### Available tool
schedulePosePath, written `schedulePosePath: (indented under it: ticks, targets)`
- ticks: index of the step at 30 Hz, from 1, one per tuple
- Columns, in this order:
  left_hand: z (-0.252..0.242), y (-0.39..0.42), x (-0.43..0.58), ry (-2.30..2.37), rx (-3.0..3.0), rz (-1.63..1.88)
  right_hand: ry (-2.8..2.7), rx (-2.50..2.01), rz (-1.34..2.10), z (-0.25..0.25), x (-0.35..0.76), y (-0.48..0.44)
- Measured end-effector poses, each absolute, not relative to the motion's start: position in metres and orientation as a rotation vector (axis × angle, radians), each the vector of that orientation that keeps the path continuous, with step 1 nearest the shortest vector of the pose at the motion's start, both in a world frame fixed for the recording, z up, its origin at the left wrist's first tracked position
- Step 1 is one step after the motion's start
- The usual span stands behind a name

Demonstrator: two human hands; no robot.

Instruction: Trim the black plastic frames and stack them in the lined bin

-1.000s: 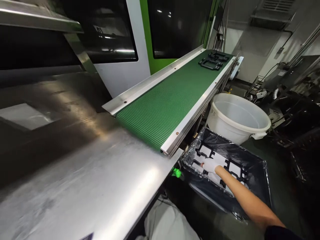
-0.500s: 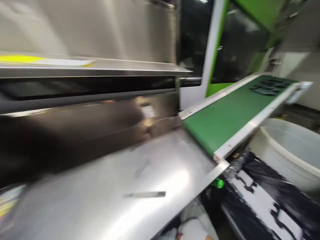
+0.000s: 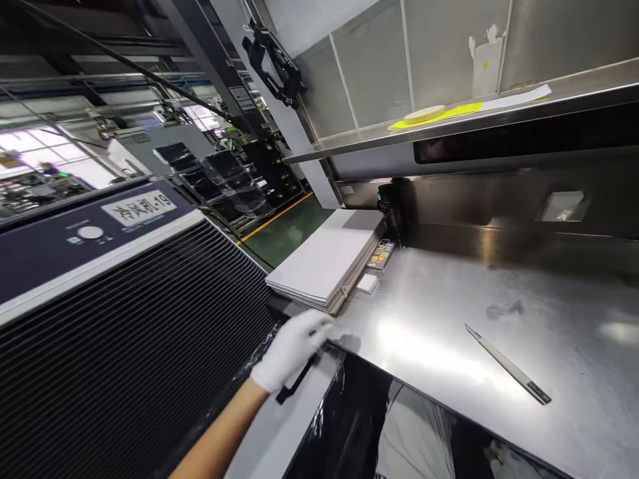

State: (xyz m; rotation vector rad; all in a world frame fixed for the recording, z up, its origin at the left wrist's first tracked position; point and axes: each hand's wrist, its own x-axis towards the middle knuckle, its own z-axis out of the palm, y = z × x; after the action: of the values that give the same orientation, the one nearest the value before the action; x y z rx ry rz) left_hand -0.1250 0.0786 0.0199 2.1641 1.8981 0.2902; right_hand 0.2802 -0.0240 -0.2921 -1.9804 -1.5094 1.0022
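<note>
My left hand [image 3: 292, 352], in a white glove, reaches over the table's front left corner. Its fingers are stretched forward and slightly apart, with nothing visible in them. Just beyond the fingertips lies a stack of white sheets [image 3: 327, 253]. Below the hand, a black plastic part [image 3: 299, 382] rests on a white sheet [image 3: 267, 436] with black wrapping beside it. Under the table's front edge, a dim pale shape looks like my right hand [image 3: 514, 462]; its fingers cannot be made out. A craft knife [image 3: 509, 364] lies on the metal table [image 3: 429, 392].
Behind the stack stand a black object [image 3: 392, 206], a patterned card or phone [image 3: 380, 255] and a small white block [image 3: 368, 283]. A metal shelf [image 3: 349, 148] with a tape roll [image 3: 424, 114] overhangs the table. A ribbed black cooler [image 3: 140, 346] borders the left side.
My view has swung left, from the green conveyor and white tub to the sheet stack and cooler. My left hand now shows beside the stack. The craft knife still lies on the table.
</note>
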Motion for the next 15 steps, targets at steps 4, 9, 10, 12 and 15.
schedulePosePath:
  ticks: [4, 9, 10, 12, 15]
  targets:
    - [0.024, 0.14, -0.175, 2.002, 2.178, 0.247, -1.512, -1.978, 1.045, -0.301, 0.3, -0.038]
    - [0.023, 0.188, -0.196, 1.809, 2.28, -0.015, -1.493, -2.011, 1.094, -0.316, 0.319, -0.046]
    - [0.023, 0.194, -0.198, 1.784, 2.295, -0.061, -1.487, -2.021, 1.1, -0.32, 0.322, -0.046]
    - [0.024, 0.203, -0.201, 1.755, 2.319, -0.133, -1.476, -2.033, 1.106, -0.325, 0.324, -0.047]
    - [0.026, 0.213, -0.204, 1.723, 2.346, -0.206, -1.464, -2.036, 1.093, -0.329, 0.322, -0.048]
